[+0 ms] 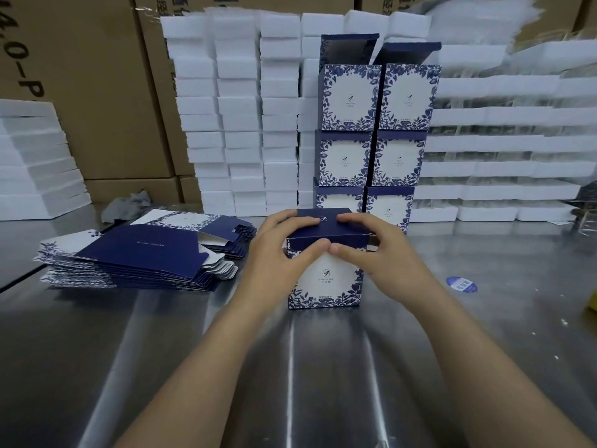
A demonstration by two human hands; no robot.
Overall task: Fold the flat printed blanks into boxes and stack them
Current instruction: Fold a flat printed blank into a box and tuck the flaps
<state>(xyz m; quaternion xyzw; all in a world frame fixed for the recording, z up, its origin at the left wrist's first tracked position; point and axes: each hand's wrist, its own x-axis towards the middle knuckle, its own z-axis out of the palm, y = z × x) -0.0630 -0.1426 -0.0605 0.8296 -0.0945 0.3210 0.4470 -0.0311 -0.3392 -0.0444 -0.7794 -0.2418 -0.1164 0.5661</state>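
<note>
A blue-and-white floral printed box (326, 286) stands upright on the steel table (193, 350) in the middle. My left hand (277, 253) grips its dark blue lid from the left, fingers over the top, thumb on the front edge. My right hand (371, 250) grips the lid from the right the same way. Behind the box rises a stack of folded boxes (371, 137), two columns three high, the top two with lids standing open. A pile of flat printed blanks (142, 253) lies to the left.
White foam blocks (239, 118) are piled high along the back, with brown cartons (97, 92) behind. More foam trays (32, 163) sit at far left. A crumpled grey cloth (129, 205) lies behind the blanks. A blue round sticker (462, 283) lies on the table at right.
</note>
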